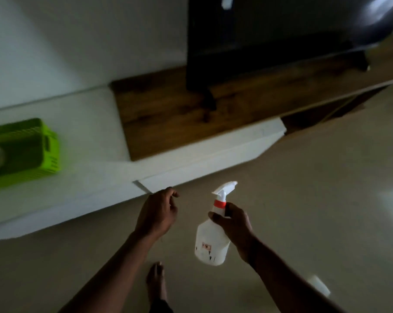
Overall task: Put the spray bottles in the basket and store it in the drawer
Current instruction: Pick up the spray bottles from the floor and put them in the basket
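A translucent white plastic spray bottle (210, 242) with a white trigger head and red collar is held in the air above the beige floor (315, 199), gripped at its neck by the right hand (234, 224). The left hand (157, 213) is empty, its fingers loosely curled, near the edge of the white low cabinet (96, 177). A lime-green slatted plastic basket (26, 152) is seen on that cabinet, well apart to the left, with a blurred pale object inside. A black television (270, 30) stands on the dark wooden top (168, 116).

Dim, soft blur, wide-angle edge bending
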A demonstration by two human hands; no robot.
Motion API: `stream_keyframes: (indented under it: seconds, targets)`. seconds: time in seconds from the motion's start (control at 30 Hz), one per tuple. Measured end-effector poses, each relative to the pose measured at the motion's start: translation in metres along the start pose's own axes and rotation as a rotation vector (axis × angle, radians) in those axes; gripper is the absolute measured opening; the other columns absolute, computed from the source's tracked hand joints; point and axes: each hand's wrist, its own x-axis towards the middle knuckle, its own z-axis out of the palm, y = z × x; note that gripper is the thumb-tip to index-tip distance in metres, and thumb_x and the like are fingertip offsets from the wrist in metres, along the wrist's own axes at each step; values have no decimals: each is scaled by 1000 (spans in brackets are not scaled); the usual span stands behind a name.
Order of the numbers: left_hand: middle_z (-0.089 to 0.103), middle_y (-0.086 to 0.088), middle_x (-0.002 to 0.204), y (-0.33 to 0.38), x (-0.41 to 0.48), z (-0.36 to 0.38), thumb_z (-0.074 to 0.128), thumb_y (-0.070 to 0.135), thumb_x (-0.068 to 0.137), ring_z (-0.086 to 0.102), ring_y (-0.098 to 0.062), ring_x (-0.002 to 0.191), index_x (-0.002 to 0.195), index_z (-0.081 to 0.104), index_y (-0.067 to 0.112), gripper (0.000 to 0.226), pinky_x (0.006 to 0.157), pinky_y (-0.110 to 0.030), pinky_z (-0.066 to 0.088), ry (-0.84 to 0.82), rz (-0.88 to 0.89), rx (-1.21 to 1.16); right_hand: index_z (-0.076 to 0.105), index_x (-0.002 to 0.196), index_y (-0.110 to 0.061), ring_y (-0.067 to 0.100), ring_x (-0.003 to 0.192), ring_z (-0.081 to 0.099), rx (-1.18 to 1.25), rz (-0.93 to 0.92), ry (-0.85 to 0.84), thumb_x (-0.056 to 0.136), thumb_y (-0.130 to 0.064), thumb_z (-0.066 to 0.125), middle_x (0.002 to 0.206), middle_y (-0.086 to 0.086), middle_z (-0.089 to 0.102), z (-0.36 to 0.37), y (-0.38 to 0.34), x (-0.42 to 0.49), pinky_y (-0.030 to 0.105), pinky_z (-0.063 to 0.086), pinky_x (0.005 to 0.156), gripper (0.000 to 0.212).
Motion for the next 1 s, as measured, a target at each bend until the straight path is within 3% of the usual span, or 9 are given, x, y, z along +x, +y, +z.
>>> stream_keyframes:
  seconds: [0.17,0.37,0.47,0.6,0.7,0.87,1.0]
  targets:
    - [67,5,88,-29,-19,-118,61,3,76,65,-16,80,104,65,20,33,72,-32,53,101,-62,-57,68,98,-20,11,90,67,-33,-141,-68,82,-21,72,94,-6,72,74,-109,-48,26,52,72,16]
    - [63,11,82,-80,-40,-226,66,8,75,63,-10,75,100,63,27,31,70,-25,49,185,-248,-150,68,97,-19,12,91,68,-34,-217,-134,79,-17,74,94,-7,74,171,-201,-90,33,55,81,19]
    - [61,14,78,-112,-43,-270,68,13,77,62,-9,77,98,63,30,27,73,-26,51,249,-318,-160,66,92,-27,14,92,69,-81,-281,-182,74,-20,78,94,-7,74,218,-233,-95,40,57,86,22]
    - [63,14,77,-147,-49,-311,66,20,79,61,-7,77,97,63,29,21,70,-24,48,338,-386,-131,63,85,-35,10,88,70,-145,-357,-208,70,-22,82,91,-10,73,271,-265,-92,39,58,84,28]
    - [64,14,77,-170,-56,-331,63,20,81,64,-10,79,98,64,25,18,69,-25,47,397,-419,-109,67,94,-31,9,89,70,-192,-406,-189,64,-30,85,91,-10,74,303,-278,-84,41,58,86,35]
    - [73,0,91,-202,-60,-346,65,21,83,68,-15,87,102,66,19,19,75,-28,49,415,-521,-150,68,105,-19,12,93,67,-292,-491,-152,67,-28,85,98,-5,73,346,-295,-65,32,54,87,43]
    - [75,-3,92,-219,-58,-356,66,20,82,69,-17,89,102,67,18,21,76,-27,48,390,-613,-190,68,102,-13,15,95,68,-344,-520,-137,68,-24,85,101,1,74,382,-304,-44,27,51,84,41]
